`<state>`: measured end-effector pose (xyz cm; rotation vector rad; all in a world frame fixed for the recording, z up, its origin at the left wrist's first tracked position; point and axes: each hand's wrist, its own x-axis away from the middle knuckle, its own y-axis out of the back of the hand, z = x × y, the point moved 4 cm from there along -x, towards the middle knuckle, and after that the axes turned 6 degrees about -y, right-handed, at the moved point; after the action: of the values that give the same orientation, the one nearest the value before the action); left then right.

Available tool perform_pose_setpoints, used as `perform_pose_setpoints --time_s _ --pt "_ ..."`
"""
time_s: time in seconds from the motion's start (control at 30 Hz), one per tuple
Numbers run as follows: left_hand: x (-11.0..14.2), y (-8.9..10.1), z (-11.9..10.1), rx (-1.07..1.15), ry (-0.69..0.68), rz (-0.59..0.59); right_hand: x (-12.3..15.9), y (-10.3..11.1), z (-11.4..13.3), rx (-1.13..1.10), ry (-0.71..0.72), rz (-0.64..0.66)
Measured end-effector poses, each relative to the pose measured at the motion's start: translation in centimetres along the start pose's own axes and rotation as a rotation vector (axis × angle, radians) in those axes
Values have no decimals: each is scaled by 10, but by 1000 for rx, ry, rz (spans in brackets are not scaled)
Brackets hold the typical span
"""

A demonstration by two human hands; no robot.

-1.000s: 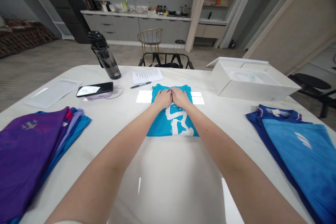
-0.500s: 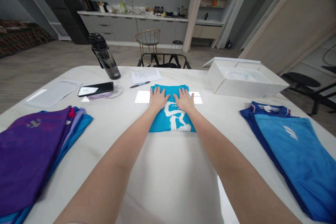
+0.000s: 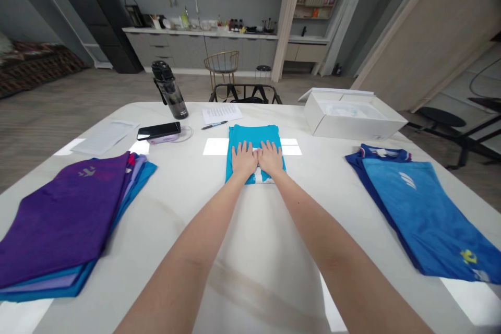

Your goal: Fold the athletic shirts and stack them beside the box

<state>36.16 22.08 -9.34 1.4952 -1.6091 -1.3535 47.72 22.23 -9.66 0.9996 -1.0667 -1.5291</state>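
A folded turquoise shirt with white print lies in the middle of the white table. My left hand and my right hand lie flat side by side on its near half, fingers stretched out and pointing away from me. Both palms press on the cloth and hold nothing. The hands cover most of the white print.
A pile of purple and blue shirts lies at the left, blue shirts at the right. An open white box stands at the back right. A dark bottle, phone, pen and papers sit at the far edge.
My hands slid back toward me over the shirt and came together again. The shirt now looks shorter, and the camera has tilted up.
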Motion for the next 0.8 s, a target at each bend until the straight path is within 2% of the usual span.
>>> perform_pose_setpoints --time_s 0.13,0.3,0.6,0.8 --pt "19 6 2 -106 -119 50 21 3 -10 -5 58 -1" --pt "42 11 3 -116 -245 89 45 6 -17 40 109 -7" --pt "71 8 10 -115 -258 186 82 12 -25 108 136 65" --pt "91 14 10 -101 -242 210 102 18 -34 80 149 131"
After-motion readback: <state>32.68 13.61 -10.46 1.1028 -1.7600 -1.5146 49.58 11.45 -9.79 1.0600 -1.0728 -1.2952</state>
